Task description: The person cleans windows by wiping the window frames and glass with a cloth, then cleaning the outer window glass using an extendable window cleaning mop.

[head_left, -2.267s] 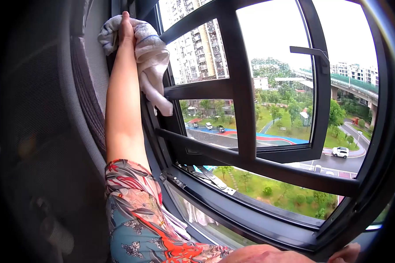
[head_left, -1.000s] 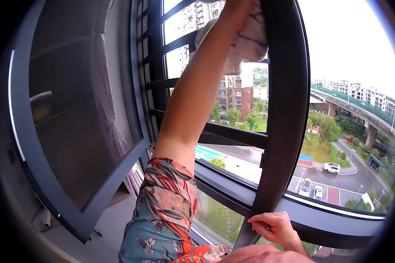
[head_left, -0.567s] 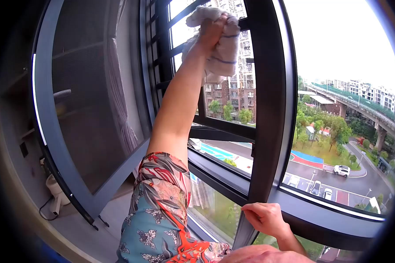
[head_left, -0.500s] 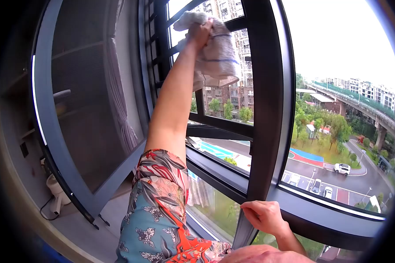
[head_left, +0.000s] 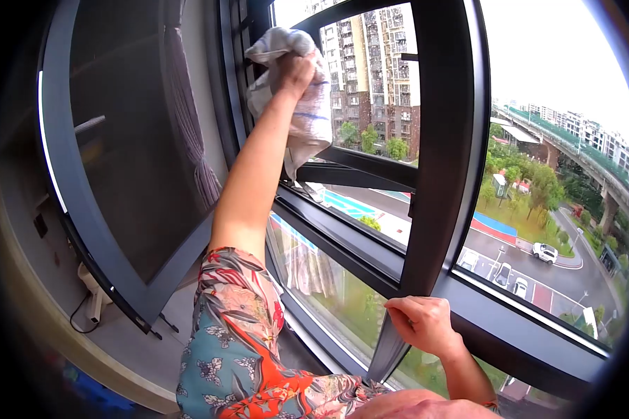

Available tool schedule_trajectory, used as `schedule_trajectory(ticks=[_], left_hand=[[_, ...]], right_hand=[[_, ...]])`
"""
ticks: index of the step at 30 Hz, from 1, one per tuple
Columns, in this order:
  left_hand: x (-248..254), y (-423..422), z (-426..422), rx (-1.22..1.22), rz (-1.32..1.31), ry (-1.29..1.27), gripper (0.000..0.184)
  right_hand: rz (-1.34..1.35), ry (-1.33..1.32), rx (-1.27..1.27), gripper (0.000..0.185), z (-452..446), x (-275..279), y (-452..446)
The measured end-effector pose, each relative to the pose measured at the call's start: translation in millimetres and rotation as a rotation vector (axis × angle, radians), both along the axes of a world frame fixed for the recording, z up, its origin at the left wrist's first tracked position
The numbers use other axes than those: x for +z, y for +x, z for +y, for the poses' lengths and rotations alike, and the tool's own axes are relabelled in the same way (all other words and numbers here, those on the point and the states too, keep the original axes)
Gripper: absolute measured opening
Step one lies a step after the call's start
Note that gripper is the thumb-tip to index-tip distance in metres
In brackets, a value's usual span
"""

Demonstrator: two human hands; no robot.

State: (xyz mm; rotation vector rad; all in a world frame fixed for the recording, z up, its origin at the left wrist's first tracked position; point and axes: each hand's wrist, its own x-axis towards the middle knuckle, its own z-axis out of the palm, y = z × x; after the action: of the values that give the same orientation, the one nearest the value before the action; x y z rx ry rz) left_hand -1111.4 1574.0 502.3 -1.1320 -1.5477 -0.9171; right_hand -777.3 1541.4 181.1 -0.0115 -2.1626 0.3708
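Clutching a white, blue-striped fabric cloth (head_left: 313, 126) in bent fingers, your left hand (head_left: 297, 73) is far left, with the cloth hanging before a dark metal window sash (head_left: 370, 161). Near right, your right hand (head_left: 428, 325) rests, fingers curled, by a tall black metal post (head_left: 444, 174); whether they grip it cannot be told.

The bare left hand (head_left: 297, 73) had carried the crumpled white terry cloth with blue stripes (head_left: 310, 129) leftward from beside the thick black window post (head_left: 444, 140), uncovering the rain-spotted glass pane (head_left: 370, 84), while the bare right hand (head_left: 426, 325), first barely visible at the bottom edge, had come up by the post's foot.
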Motion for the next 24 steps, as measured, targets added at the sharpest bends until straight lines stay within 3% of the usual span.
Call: schedule_trajectory(ticks=[1,3,5,6,9,12,13,14,17,20,21,24], left_hand=[[-6,2,6,0.117,0.077,-0.074,0.032],[-11,-14,35,0.107,0.183,-0.058,0.031],[-42,-57,70,-0.445,0.104,0.343,0.03],[-55,-4,16,-0.296,0.024,0.175,0.031],[-77,-31,25,-0.335,0.116,0.143,0.03],[-124,-43,21,0.062,0.058,-0.149,0.028],[-155,-59,34,-0.1,0.042,0.009,0.028],[-186,-71,34,-0.213,0.004,0.006,0.029],[-269,-65,-4,-0.548,-0.194,-0.234,0.037],[-301,-38,-30,-0.66,-0.097,-0.296,0.046],[-328,-57,-17,-0.522,-0.052,-0.257,0.046],[-320,-50,-7,-0.455,-0.077,-0.139,0.04]], right_hand=[[-0.007,0.0,-0.007,0.012,1,0,0],[0.003,0.006,-0.014,0.012,0,1,-2],[-0.024,0.015,-0.026,0.011,-2,4,-2],[-0.039,0.015,-0.033,0.01,-2,5,-2],[-0.045,0.021,-0.026,0.01,-2,5,-3],[-0.041,0.032,-0.017,0.012,-1,4,-4],[-0.045,0.033,-0.019,0.013,-1,4,-4],[-0.048,0.037,-0.02,0.014,-1,3,-4],[-0.049,0.062,-0.039,0.015,0,2,-5],[-0.054,0.035,-0.032,0.012,-2,4,-6],[-0.058,0.037,-0.027,0.012,-1,3,-6],[-0.057,0.045,-0.022,0.013,1,3,-7]])
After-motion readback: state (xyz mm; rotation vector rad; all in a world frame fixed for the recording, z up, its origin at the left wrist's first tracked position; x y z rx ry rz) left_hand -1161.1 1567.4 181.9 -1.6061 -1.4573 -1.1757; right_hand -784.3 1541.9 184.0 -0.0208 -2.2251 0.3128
